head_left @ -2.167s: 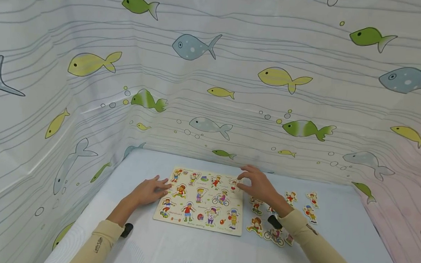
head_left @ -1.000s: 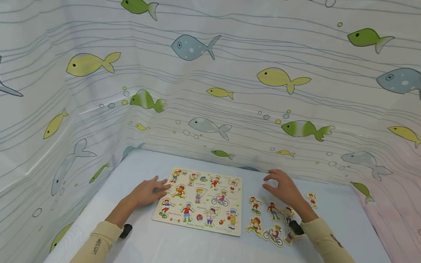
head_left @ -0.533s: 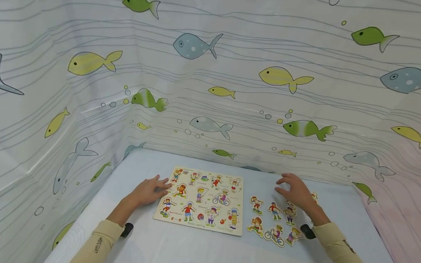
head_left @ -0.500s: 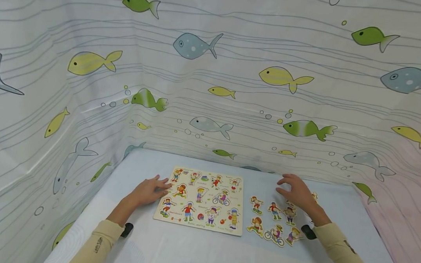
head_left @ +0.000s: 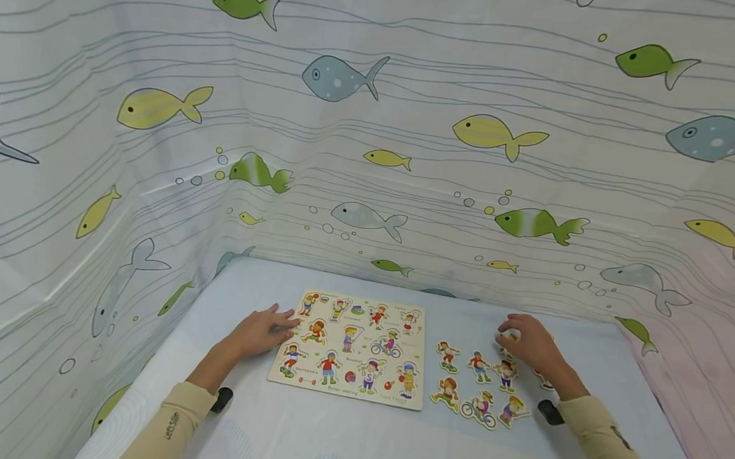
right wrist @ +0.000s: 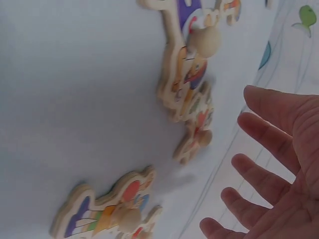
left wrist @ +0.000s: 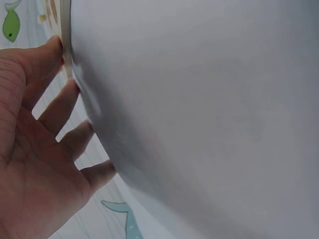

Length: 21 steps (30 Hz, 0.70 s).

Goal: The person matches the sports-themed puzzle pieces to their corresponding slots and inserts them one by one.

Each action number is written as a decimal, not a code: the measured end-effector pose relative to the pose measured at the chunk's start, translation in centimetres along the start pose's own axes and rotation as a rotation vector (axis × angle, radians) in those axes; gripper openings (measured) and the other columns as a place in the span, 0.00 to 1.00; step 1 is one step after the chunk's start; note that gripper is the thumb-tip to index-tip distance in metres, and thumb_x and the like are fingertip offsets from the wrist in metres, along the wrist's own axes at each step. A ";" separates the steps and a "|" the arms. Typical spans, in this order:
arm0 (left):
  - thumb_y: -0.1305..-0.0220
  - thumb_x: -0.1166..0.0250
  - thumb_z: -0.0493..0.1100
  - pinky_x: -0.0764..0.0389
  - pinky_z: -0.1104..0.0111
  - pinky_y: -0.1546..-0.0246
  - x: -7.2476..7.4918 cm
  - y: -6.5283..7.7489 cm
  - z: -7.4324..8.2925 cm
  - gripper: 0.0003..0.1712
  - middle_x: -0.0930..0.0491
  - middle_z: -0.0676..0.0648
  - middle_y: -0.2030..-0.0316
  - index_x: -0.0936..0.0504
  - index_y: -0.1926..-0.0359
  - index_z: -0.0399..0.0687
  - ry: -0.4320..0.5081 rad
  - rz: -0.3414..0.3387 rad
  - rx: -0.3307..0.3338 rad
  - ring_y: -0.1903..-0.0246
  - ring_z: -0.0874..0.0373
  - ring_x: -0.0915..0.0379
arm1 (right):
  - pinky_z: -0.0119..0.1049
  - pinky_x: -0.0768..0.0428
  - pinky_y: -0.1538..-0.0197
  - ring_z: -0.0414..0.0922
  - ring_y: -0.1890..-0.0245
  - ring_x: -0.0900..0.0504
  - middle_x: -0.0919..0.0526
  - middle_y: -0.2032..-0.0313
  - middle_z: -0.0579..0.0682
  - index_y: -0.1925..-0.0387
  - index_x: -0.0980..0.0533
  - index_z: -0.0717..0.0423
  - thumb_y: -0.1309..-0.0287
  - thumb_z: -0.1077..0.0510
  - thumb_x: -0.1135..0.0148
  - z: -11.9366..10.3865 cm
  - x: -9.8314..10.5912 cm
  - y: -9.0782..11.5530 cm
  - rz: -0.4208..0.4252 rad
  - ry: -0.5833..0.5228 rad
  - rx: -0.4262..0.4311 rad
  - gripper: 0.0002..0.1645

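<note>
A wooden puzzle board (head_left: 361, 383) printed with sports figures lies flat on the table. My left hand (head_left: 258, 333) rests at its left edge; in the left wrist view the thumb touches the board's edge and the other fingertips lie on the tabletop. My right hand (head_left: 531, 347) is over the loose puzzle pieces right of the board, fingers bent loosely beside a figure piece (head_left: 510, 337) at the back. From the right wrist, the fingers are spread with nothing between them, close to a small piece (right wrist: 194, 132) with a round wooden knob.
Several loose figure pieces, among them a cyclist piece (head_left: 479, 409) and a runner piece (head_left: 445, 395), lie face up beside the board. Part of another piece (head_left: 542, 379) shows under the right forearm. Fish-printed sheeting (head_left: 369, 188) walls the table's back and left sides.
My right hand has moved from the board's upper right corner rightward and then down toward the loose pieces at the back. The left hand has stayed at the board's left edge.
</note>
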<state>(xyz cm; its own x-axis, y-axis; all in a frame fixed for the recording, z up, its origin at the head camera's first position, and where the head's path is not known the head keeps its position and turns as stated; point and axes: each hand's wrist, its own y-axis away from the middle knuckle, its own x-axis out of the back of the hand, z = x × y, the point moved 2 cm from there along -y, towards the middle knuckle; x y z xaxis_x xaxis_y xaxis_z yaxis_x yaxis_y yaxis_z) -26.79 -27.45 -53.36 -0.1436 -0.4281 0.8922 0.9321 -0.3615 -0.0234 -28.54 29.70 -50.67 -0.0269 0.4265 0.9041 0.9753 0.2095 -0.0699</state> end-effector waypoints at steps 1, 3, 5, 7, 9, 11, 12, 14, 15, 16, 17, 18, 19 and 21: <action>0.33 0.35 0.48 0.48 0.26 0.42 0.0 0.0 0.0 0.20 0.28 0.41 0.36 0.17 0.43 0.48 0.001 0.001 0.002 0.33 0.28 0.44 | 0.69 0.36 0.40 0.70 0.39 0.34 0.27 0.41 0.71 0.61 0.16 0.58 0.41 0.56 0.30 0.1 0.0 0.1 -0.006 0.003 -0.003 0.11; 0.33 0.35 0.47 0.48 0.26 0.42 0.0 0.0 0.1 0.20 0.27 0.40 0.36 0.17 0.43 0.48 0.004 0.004 0.003 0.34 0.28 0.44 | 0.69 0.36 0.40 0.71 0.39 0.34 0.27 0.41 0.71 0.61 0.16 0.58 0.41 0.56 0.30 0.4 -0.1 0.3 -0.012 0.008 -0.011 0.10; 0.33 0.35 0.47 0.48 0.26 0.42 0.0 0.0 0.2 0.20 0.27 0.40 0.37 0.17 0.43 0.47 0.004 0.007 0.001 0.34 0.28 0.44 | 0.70 0.37 0.40 0.71 0.39 0.34 0.27 0.41 0.71 0.62 0.16 0.57 0.41 0.56 0.30 0.6 -0.1 0.4 -0.014 0.006 -0.025 0.10; 0.33 0.35 0.47 0.48 0.26 0.42 0.1 0.0 0.2 0.20 0.28 0.40 0.36 0.17 0.43 0.48 0.007 0.007 0.002 0.34 0.28 0.44 | 0.70 0.38 0.40 0.71 0.38 0.35 0.27 0.41 0.71 0.62 0.16 0.57 0.42 0.56 0.30 0.9 -0.2 0.5 -0.015 0.006 -0.033 0.09; 0.33 0.35 0.48 0.48 0.26 0.42 0.1 0.0 0.2 0.20 0.28 0.40 0.36 0.17 0.43 0.48 0.006 0.005 0.001 0.34 0.28 0.44 | 0.69 0.38 0.39 0.71 0.38 0.35 0.28 0.41 0.71 0.62 0.16 0.57 0.42 0.56 0.30 1.2 -0.4 0.5 -0.014 0.012 -0.038 0.10; 0.33 0.35 0.48 0.47 0.27 0.42 0.2 0.0 0.2 0.20 0.28 0.41 0.36 0.17 0.43 0.48 0.005 0.005 0.001 0.34 0.28 0.44 | 0.69 0.38 0.39 0.71 0.38 0.35 0.28 0.41 0.72 0.62 0.17 0.57 0.43 0.55 0.29 1.6 -0.5 0.6 -0.013 0.014 -0.048 0.10; 0.33 0.35 0.47 0.47 0.27 0.42 0.2 0.0 0.2 0.20 0.28 0.40 0.36 0.17 0.43 0.48 0.003 0.005 0.000 0.34 0.28 0.43 | 0.69 0.38 0.39 0.71 0.38 0.35 0.28 0.41 0.72 0.62 0.17 0.57 0.43 0.54 0.29 1.8 -0.6 0.7 -0.011 0.016 -0.050 0.11; 0.33 0.35 0.47 0.47 0.27 0.42 0.2 0.1 0.3 0.20 0.28 0.40 0.36 0.17 0.43 0.47 0.008 0.004 0.003 0.34 0.28 0.44 | 0.70 0.38 0.39 0.72 0.39 0.35 0.28 0.41 0.72 0.63 0.17 0.57 0.43 0.54 0.29 2.1 -0.7 0.8 -0.008 0.013 -0.055 0.11; 0.33 0.35 0.47 0.48 0.27 0.42 0.2 0.1 0.3 0.20 0.28 0.40 0.36 0.17 0.43 0.47 0.010 0.005 0.003 0.34 0.28 0.44 | 0.70 0.38 0.39 0.72 0.39 0.35 0.28 0.41 0.72 0.63 0.17 0.57 0.43 0.54 0.29 2.2 -0.8 0.9 -0.005 0.011 -0.054 0.11; 0.33 0.35 0.47 0.48 0.27 0.42 0.3 0.2 0.4 0.20 0.28 0.40 0.37 0.17 0.43 0.47 0.013 0.007 0.003 0.34 0.27 0.44 | 0.70 0.38 0.39 0.72 0.39 0.35 0.28 0.41 0.72 0.63 0.17 0.57 0.43 0.54 0.30 2.3 -0.8 0.9 -0.001 0.008 -0.054 0.10; 0.33 0.35 0.47 0.48 0.26 0.42 0.3 0.2 0.4 0.20 0.28 0.39 0.37 0.17 0.43 0.47 0.015 0.010 0.001 0.34 0.27 0.44 | 0.70 0.38 0.39 0.72 0.39 0.35 0.28 0.41 0.72 0.63 0.17 0.57 0.43 0.54 0.30 2.4 -0.8 0.9 0.004 0.006 -0.053 0.10; 0.33 0.35 0.47 0.48 0.27 0.41 0.3 0.2 0.4 0.20 0.28 0.40 0.37 0.17 0.43 0.47 0.022 0.010 0.003 0.34 0.27 0.44 | 0.70 0.38 0.40 0.72 0.39 0.35 0.28 0.41 0.72 0.64 0.17 0.57 0.43 0.55 0.30 2.5 -0.9 0.9 0.007 0.004 -0.054 0.09; 0.33 0.35 0.47 0.49 0.27 0.41 0.3 0.2 0.4 0.20 0.28 0.40 0.36 0.18 0.42 0.47 0.028 0.009 0.004 0.33 0.28 0.45 | 0.69 0.38 0.39 0.72 0.39 0.35 0.28 0.41 0.72 0.64 0.17 0.56 0.42 0.55 0.30 2.7 -0.9 0.9 0.008 0.002 -0.057 0.08; 0.33 0.35 0.47 0.49 0.27 0.41 0.2 0.2 0.3 0.20 0.28 0.40 0.36 0.18 0.42 0.47 0.028 0.009 -0.001 0.33 0.28 0.44 | 0.69 0.38 0.39 0.71 0.39 0.35 0.28 0.41 0.72 0.65 0.17 0.56 0.42 0.56 0.30 3.0 -1.0 0.9 0.010 0.002 -0.057 0.08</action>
<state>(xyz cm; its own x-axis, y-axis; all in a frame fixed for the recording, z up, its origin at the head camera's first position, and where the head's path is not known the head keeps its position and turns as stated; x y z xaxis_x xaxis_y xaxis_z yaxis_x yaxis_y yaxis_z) -26.51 -27.39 -53.05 -0.1444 -0.4541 0.8792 0.9331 -0.3582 -0.0318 -28.30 32.08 -52.92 -0.0168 0.4261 0.9045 0.9865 0.1547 -0.0546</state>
